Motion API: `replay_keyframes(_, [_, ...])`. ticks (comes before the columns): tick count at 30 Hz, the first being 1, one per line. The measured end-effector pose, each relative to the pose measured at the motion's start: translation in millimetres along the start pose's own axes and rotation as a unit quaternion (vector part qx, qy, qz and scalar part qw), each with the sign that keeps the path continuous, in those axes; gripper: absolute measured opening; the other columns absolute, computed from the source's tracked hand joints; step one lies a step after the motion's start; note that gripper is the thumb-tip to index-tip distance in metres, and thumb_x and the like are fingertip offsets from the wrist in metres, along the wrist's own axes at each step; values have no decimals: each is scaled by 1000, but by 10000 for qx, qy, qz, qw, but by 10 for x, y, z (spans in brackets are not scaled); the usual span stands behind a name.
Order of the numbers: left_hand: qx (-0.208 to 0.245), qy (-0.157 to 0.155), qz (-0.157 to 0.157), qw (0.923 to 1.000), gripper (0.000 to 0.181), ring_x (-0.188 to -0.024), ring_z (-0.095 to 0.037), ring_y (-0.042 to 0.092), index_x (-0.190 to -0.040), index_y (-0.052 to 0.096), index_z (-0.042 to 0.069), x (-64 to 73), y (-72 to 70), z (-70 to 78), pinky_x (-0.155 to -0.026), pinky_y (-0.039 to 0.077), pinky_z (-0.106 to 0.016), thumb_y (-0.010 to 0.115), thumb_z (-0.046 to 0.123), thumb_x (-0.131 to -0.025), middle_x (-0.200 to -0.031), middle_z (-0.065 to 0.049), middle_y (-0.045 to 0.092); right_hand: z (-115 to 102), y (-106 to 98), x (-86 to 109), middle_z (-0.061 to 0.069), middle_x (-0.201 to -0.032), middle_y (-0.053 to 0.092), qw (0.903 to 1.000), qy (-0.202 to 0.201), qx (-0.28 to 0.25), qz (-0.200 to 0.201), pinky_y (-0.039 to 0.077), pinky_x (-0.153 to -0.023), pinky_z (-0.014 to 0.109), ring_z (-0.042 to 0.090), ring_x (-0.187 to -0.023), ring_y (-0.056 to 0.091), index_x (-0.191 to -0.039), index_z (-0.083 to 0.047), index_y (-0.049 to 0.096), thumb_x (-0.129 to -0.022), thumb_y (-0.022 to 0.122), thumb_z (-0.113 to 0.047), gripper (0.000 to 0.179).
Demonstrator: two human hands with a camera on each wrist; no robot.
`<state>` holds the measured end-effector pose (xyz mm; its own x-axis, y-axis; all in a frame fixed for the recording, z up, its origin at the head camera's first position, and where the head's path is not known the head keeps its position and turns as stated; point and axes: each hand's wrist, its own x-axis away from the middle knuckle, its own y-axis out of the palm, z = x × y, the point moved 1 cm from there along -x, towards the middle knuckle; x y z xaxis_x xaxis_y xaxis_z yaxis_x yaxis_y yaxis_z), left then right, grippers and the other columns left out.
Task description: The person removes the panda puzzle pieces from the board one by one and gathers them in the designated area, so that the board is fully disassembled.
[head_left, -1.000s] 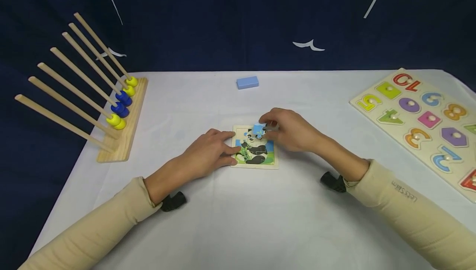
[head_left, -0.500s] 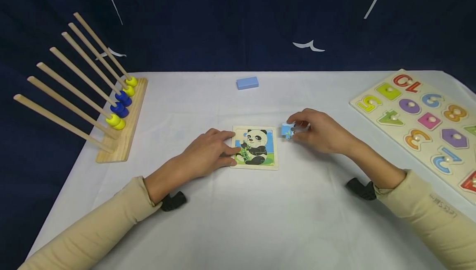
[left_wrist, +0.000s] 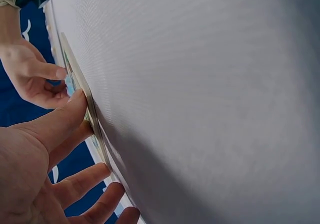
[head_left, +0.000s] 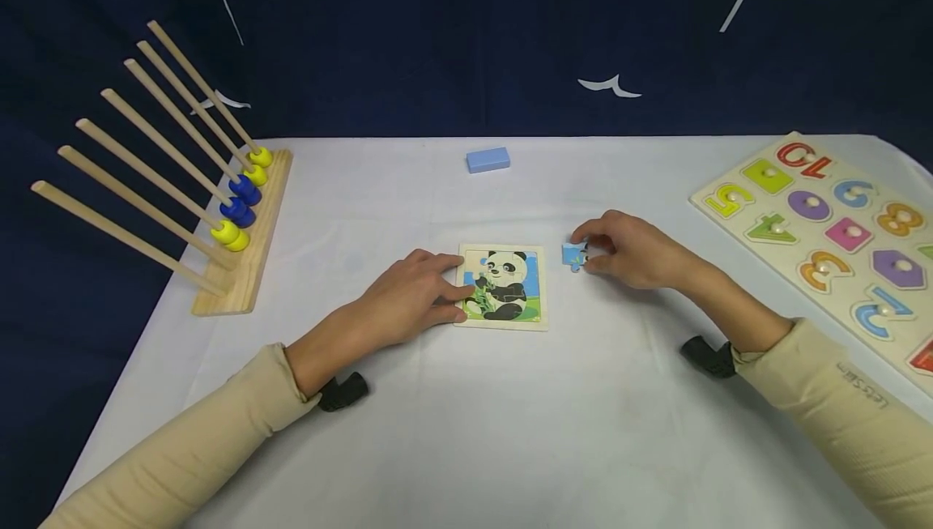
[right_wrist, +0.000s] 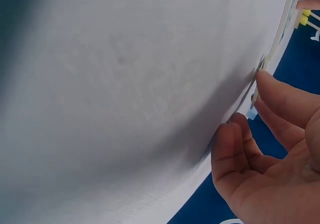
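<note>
A small square jigsaw puzzle [head_left: 510, 290] with a panda picture lies in the middle of the table in the head view. Bare pale wood shows at its upper left corner. My left hand [head_left: 404, 302] rests on its left edge with fingers spread and thumb at the near side; the left wrist view shows the thumb [left_wrist: 65, 114] on the frame's rim. Right of the puzzle, my right hand [head_left: 630, 252] pinches a blue puzzle piece [head_left: 573, 255] between thumb and finger, low over the cloth. The fingers partly cover that piece.
A wooden bead rack [head_left: 251, 270] with tall rods stands at left. A blue block [head_left: 488, 159] lies at the back. On the right is a number and shape board [head_left: 794, 258] with knobs. A white cloth [head_left: 510, 432] covers the table, a dark curtain [head_left: 408, 43] behind.
My right hand has lifted the blue piece away from the puzzle's top and carried it right, down near the cloth. The left hand has stayed on the frame.
</note>
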<state>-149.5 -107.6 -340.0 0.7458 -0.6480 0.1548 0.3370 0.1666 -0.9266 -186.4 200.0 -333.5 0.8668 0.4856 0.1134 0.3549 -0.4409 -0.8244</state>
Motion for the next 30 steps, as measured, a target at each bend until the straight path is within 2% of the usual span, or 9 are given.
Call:
replay_keyframes(7, [-9, 31, 8, 10000, 38, -128, -34, 45, -128, 68, 18, 7, -2, -5, -104, 38, -46, 71, 32, -92, -147, -14, 46, -24, 15, -22, 13, -100, 55, 9994, 107, 284, -175, 40, -74, 38, 25, -84, 46, -120, 4, 65, -87, 72, 1, 35])
replay_keyframes(16, [-24, 27, 10, 10000, 38, -128, -34, 45, -128, 68, 18, 10, -19, -2, -104, 37, -45, 71, 32, -92, -147, -14, 47, -33, 16, -15, 18, -109, 57, 9994, 172, 250, -185, 43, -84, 45, 29, -93, 50, -122, 5, 64, -87, 72, 0, 36])
replay_keyframes(24, [-4, -4, -65, 10000, 41, -129, -34, 44, -131, 66, 17, 13, -14, -1, -105, 38, -44, 69, 32, -93, -149, -14, 45, -47, 14, -6, 15, -105, 56, 9995, 174, 200, -167, 40, -81, 41, 27, -90, 47, -122, 4, 64, -87, 70, 1, 36])
replay_keyframes(30, [58, 23, -8, 10000, 41, -128, -32, 45, -131, 66, 16, 13, 8, -4, -102, 41, -42, 70, 32, -93, -149, -13, 45, -121, -18, -10, 13, -99, 56, 9999, -27, -27, -135, 40, -81, 42, 27, -92, 49, -121, 4, 63, -90, 69, -3, 33])
